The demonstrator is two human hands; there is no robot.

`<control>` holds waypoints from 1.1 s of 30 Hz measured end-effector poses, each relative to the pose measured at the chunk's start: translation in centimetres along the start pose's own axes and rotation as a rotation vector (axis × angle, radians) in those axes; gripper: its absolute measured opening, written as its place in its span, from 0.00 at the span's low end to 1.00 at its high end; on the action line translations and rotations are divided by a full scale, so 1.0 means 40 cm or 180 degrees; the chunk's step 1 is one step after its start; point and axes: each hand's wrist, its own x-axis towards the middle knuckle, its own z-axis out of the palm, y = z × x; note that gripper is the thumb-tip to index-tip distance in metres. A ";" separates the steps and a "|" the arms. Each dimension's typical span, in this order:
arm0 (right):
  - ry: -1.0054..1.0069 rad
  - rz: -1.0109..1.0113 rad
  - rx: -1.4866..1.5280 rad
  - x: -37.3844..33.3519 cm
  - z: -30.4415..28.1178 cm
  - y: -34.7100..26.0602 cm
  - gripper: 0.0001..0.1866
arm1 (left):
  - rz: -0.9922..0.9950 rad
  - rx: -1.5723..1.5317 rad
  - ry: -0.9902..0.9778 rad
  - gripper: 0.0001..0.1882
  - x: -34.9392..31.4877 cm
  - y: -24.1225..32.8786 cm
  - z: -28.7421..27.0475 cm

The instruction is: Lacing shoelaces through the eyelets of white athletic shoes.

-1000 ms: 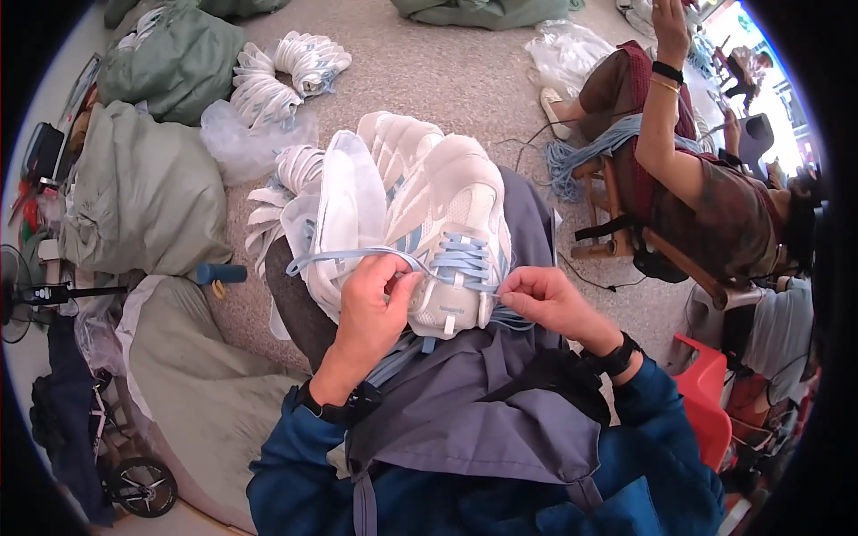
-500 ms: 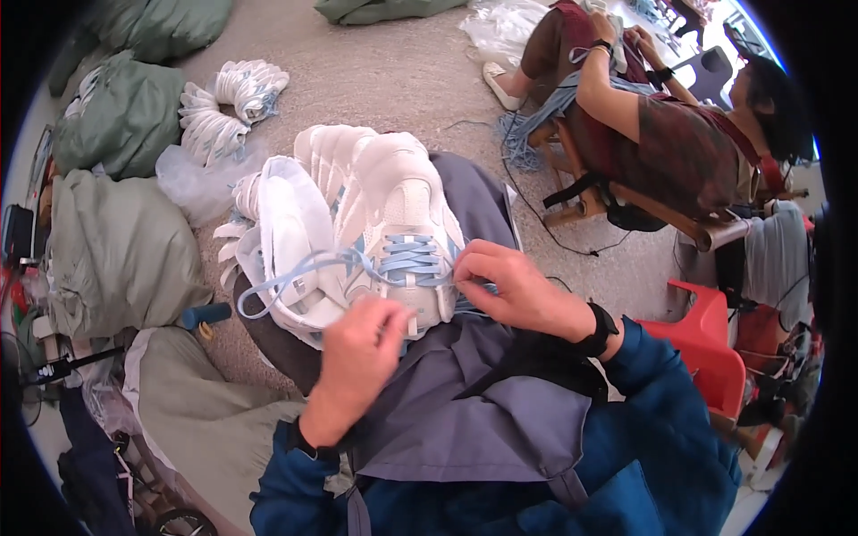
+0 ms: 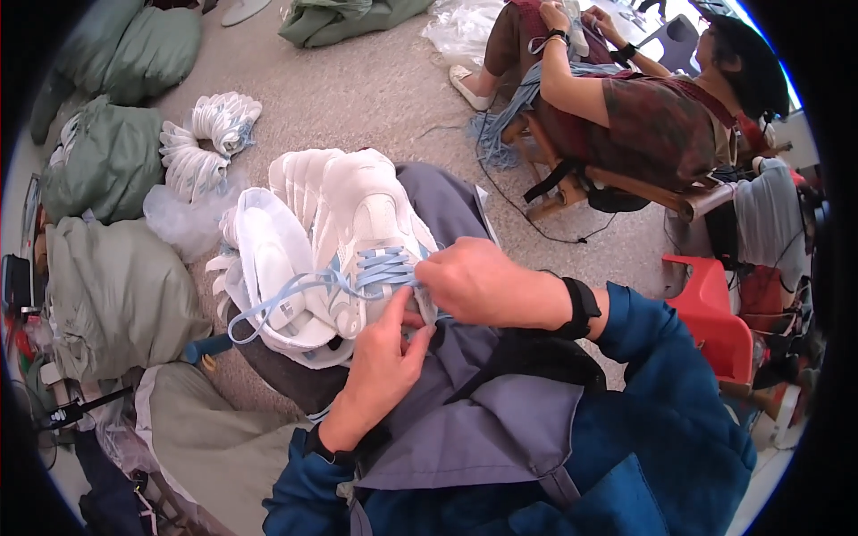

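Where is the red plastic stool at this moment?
In the head view, the red plastic stool is at the right, just past the person's right blue sleeve.

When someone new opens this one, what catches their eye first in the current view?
Just left of centre, the white shoe with pale blue laces stands out, the left hand and right hand both close at its lacing. Next comes the bright red plastic stool at the far right. At upper left, bundled white shoes form a curve.
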 end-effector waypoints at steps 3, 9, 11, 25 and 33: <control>-0.0135 -0.0182 -0.0445 0.007 0.019 -0.002 0.07 | 0.0209 0.0093 -0.0072 0.29 0.014 0.021 0.008; 0.0275 0.0206 0.0160 -0.023 0.043 0.007 0.09 | -0.0142 -0.0355 -0.0065 0.24 -0.006 -0.014 -0.013; 0.0351 0.0178 0.0503 -0.036 0.084 0.022 0.09 | -0.0321 -0.0622 -0.0201 0.22 -0.002 -0.015 -0.020; -0.0142 0.0727 0.0742 -0.031 0.108 -0.029 0.13 | 0.0271 -0.0047 0.0434 0.16 0.021 -0.073 0.021; 0.0184 0.0277 0.0173 -0.069 0.072 -0.036 0.13 | -0.0049 -0.0113 0.0331 0.15 0.030 -0.040 0.009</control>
